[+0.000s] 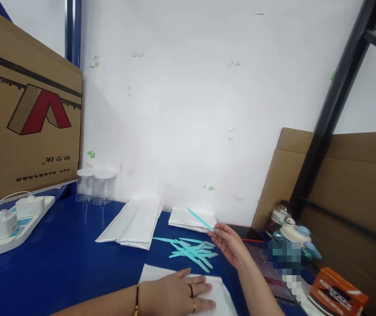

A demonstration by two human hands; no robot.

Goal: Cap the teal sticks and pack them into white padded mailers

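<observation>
Fingers spread, palm down, my left hand (171,293) lies flat on a white packet (225,292) at the near edge of the surface (76,245). I see a black ring and a gold one on it, and a dark band with gold at the wrist. At the near right I have an orange box (338,292), tilted in my view, and a dark flat panel (270,274) running beside my right forearm.

Just beyond the packet, a loose pile of light-blue sticks (188,252) lies crossed on the surface. My right hand (229,241) is to the right of the pile, pinching one light-blue stick (198,218) by its near end between thumb and fingers; its thin tip points up to the far left.

To the left I make out a white power strip (13,241) with plugs in it. Farther on, a stack of white packets (135,224) sits left of centre and a smaller white stack (188,215) lies behind the pile, near the wall. A dark phone-like slab (245,232) is right of that, then a blue-and-cream pot (295,232), partly pixelated, and a dark-capped bottle (278,216). Two clear jars (104,188) with white lids stand at the far left, beside a large carton (43,153). The white wall (175,109) closes off my view.
</observation>
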